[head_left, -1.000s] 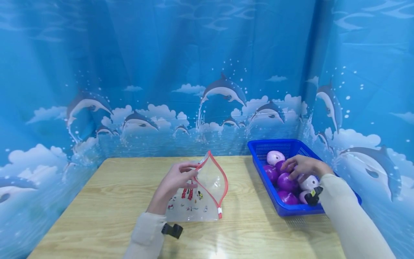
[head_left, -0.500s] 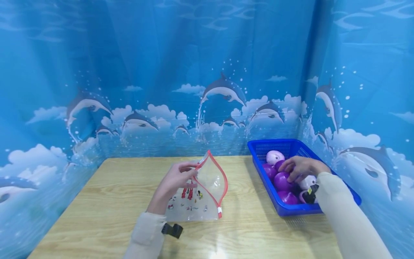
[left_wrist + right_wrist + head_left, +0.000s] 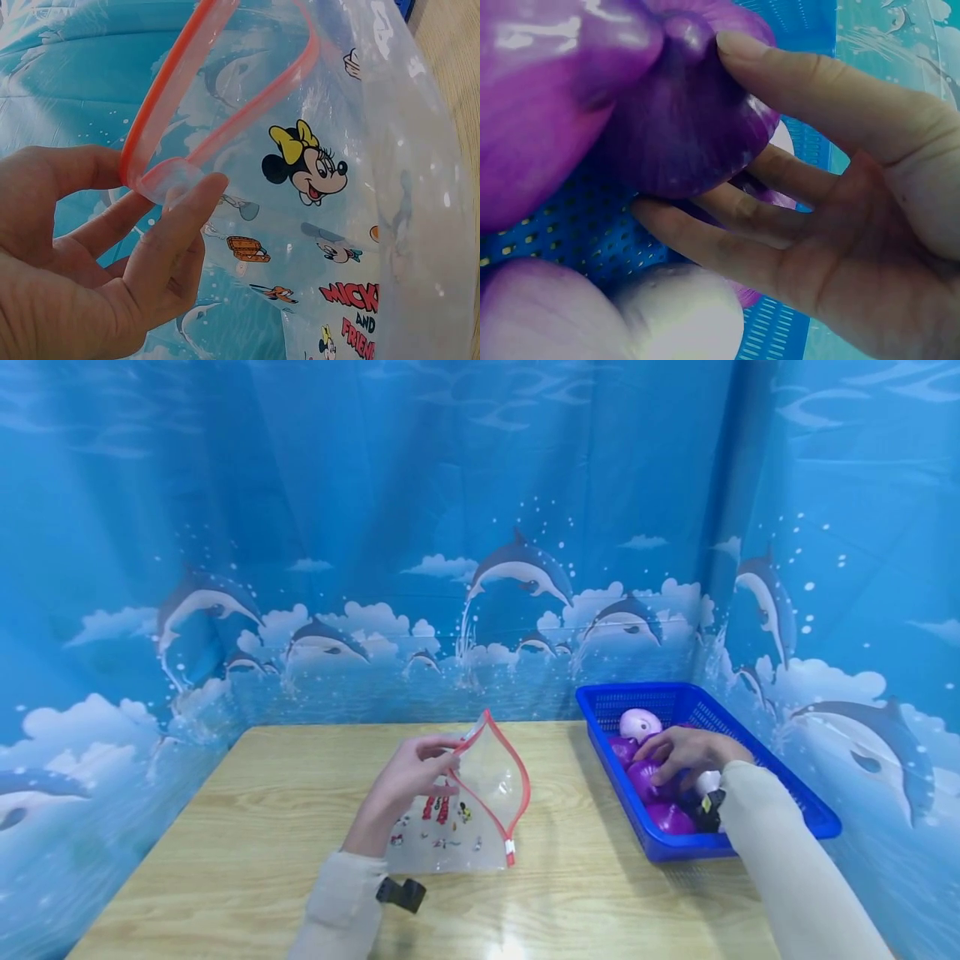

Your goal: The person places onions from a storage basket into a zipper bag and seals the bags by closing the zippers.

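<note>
My left hand pinches the upper edge of a clear zip bag with a red zip rim and cartoon prints. The bag's mouth gapes open, and a white slider sits at its lower end. Inside the blue basket at right, my right hand holds a dark purple onion. Its thumb lies near the onion's tip while the other fingers curl beneath, as the right wrist view shows. Another purple onion lies close beside it. The hand partly hides the basket's contents in the head view.
A pale pink rounded piece rests at the basket's back, and more pale pieces lie below the right hand. The wooden table is backed by a blue dolphin-print curtain.
My right hand has shifted slightly left within the basket, and the purple onions near it have moved a little left too. The left hand and bag have stayed in place.
</note>
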A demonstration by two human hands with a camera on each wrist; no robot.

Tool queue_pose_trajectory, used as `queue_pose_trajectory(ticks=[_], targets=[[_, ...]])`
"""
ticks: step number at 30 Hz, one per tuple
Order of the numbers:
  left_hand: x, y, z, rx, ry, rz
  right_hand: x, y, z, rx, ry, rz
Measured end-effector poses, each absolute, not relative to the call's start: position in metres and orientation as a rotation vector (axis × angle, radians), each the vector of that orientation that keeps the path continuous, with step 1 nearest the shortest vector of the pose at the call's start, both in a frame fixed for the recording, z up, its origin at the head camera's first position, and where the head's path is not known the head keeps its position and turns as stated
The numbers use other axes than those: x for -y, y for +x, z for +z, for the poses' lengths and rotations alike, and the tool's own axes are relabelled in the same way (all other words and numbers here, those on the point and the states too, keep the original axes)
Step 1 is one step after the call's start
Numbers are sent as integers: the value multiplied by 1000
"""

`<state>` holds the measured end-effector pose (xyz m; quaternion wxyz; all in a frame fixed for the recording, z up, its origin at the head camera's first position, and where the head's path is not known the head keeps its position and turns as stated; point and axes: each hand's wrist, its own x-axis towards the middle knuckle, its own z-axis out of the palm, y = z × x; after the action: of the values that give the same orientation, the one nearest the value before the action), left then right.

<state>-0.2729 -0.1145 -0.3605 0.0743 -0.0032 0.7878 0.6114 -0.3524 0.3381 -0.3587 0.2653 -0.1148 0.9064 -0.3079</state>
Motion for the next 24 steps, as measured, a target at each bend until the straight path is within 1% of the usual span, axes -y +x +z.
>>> queue_pose_trajectory(ticks=[14,24], targets=[[113,-272,-361,-2364,-11,1835,-344,-352,-359,-2424,-328,-927],[112,-273,-361,-2362,-15,1838,-349,-351,-344,-2424,-357,-996]])
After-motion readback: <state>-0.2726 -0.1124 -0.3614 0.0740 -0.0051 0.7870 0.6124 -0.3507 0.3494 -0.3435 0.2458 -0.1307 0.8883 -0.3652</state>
